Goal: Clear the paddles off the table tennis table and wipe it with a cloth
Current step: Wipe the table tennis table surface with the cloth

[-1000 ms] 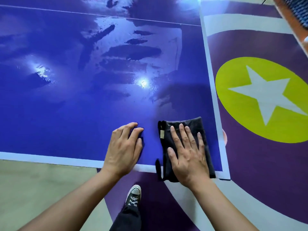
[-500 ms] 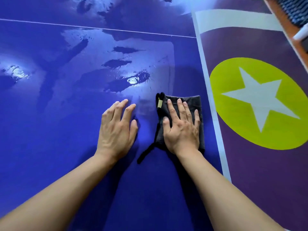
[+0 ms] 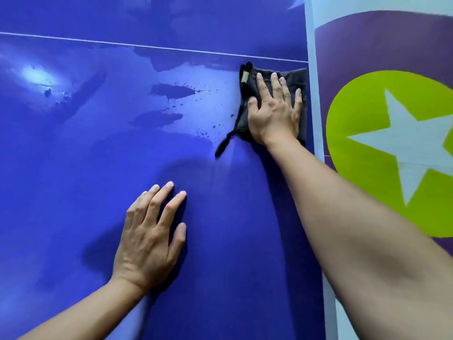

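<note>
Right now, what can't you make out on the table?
Head view only.
1. Paddles: none in frame; the table beyond the frame edges is cut off.
2. Cloth: its middle is hidden under the right hand.
3. Table beneath the left hand: covered by the palm.

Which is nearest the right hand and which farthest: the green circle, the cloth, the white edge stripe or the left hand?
1. Cloth, under the right hand.
2. White edge stripe, just right.
3. Green circle, on the floor, right.
4. Left hand, lower left.
</note>
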Available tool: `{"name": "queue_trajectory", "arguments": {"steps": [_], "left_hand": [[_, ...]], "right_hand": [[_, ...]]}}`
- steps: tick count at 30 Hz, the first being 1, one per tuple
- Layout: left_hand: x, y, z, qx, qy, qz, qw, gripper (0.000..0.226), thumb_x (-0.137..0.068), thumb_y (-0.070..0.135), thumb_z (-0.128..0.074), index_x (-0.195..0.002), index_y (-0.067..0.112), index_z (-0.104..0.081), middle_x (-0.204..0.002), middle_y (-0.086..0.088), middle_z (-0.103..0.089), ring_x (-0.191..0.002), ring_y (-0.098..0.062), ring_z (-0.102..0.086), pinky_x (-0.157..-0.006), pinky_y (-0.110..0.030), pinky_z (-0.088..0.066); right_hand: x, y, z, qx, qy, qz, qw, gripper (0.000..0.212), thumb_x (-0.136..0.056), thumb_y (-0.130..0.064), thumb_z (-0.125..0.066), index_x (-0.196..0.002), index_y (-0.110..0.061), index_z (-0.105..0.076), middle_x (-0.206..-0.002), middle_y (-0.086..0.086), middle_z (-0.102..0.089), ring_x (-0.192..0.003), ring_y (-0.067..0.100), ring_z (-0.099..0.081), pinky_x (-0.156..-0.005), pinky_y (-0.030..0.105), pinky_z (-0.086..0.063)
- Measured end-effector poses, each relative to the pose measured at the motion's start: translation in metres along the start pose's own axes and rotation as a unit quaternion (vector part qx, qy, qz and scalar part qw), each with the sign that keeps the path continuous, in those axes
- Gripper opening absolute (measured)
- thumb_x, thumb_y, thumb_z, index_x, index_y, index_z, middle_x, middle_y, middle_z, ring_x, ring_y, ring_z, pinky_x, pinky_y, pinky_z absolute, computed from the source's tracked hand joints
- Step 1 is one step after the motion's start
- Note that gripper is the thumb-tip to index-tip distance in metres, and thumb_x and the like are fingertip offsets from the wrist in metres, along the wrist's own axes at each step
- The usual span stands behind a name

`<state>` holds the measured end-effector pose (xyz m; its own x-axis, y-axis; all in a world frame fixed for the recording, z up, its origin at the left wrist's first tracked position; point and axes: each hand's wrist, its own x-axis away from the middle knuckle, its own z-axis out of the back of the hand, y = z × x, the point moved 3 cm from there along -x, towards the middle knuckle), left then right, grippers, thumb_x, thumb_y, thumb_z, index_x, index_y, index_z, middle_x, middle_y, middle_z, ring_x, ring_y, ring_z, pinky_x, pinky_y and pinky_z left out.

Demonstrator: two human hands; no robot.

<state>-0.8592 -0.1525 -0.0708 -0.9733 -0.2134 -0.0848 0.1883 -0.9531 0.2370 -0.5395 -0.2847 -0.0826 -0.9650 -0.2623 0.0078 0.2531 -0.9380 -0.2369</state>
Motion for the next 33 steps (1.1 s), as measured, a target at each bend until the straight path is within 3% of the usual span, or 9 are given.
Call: {"name": "queue_trajectory", "arguments": {"steps": [8, 14, 20, 27, 33], "left_hand": [[-0.002, 0.001, 0.002, -0.005, -0.003, -0.007, 1.0, 0.054, -0.096, 0.033, -0.044, -0.144, 0.012, -0.055, -0.156, -0.01, -0.044, -0.145, -0.035, -0.038, -0.121, -0.049, -0.026], [0.0, -0.002, -0.002, -0.001, 0.01, 0.0, 1.0, 0.05, -0.098, 0.032, -0.043, -0.143, 0.015, -0.057, -0.155, -0.008, -0.045, -0.145, -0.033, -0.039, -0.121, -0.049, -0.029], [0.0, -0.003, -0.002, 0.004, 0.017, 0.002, 1.0, 0.049, -0.099, 0.031, -0.041, -0.143, 0.016, -0.054, -0.154, -0.009, -0.046, -0.143, -0.034, -0.039, -0.121, -0.048, -0.027], [-0.001, -0.004, -0.002, 0.012, 0.02, -0.008, 1.0, 0.046, -0.1, 0.032, -0.038, -0.14, 0.015, -0.054, -0.149, -0.011, -0.049, -0.138, -0.037, -0.043, -0.117, -0.05, -0.029], [0.006, -0.005, 0.003, 0.006, 0.011, -0.013, 1.0, 0.05, -0.098, 0.033, -0.034, -0.142, 0.013, -0.048, -0.153, -0.01, -0.043, -0.143, -0.034, -0.035, -0.123, -0.046, -0.016]], "right_hand": [[-0.107, -0.008, 0.001, -0.007, -0.011, 0.005, 1.0, 0.063, -0.1, -0.05, -0.025, -0.161, -0.035, -0.021, -0.171, 0.002, -0.013, -0.157, 0.016, -0.006, -0.126, 0.049, 0.007], [-0.104, -0.011, 0.001, -0.002, -0.027, 0.029, 0.999, 0.065, -0.1, -0.047, -0.024, -0.163, -0.032, -0.017, -0.171, 0.004, -0.009, -0.158, 0.017, -0.003, -0.126, 0.049, 0.008], [-0.003, -0.03, -0.007, 0.008, -0.029, 0.096, 0.995, 0.062, -0.101, -0.046, -0.027, -0.161, -0.035, -0.02, -0.171, 0.001, -0.012, -0.157, 0.016, -0.007, -0.126, 0.048, 0.006], [0.141, -0.039, -0.012, 0.008, 0.001, 0.076, 0.997, 0.062, -0.099, -0.047, -0.028, -0.16, -0.035, -0.025, -0.17, 0.001, -0.018, -0.157, 0.016, -0.012, -0.127, 0.048, 0.003], [0.241, -0.043, -0.014, 0.005, 0.011, 0.045, 0.999, 0.062, -0.1, -0.046, -0.028, -0.161, -0.036, -0.023, -0.17, 0.0, -0.017, -0.157, 0.015, -0.01, -0.126, 0.048, 0.003]]}}
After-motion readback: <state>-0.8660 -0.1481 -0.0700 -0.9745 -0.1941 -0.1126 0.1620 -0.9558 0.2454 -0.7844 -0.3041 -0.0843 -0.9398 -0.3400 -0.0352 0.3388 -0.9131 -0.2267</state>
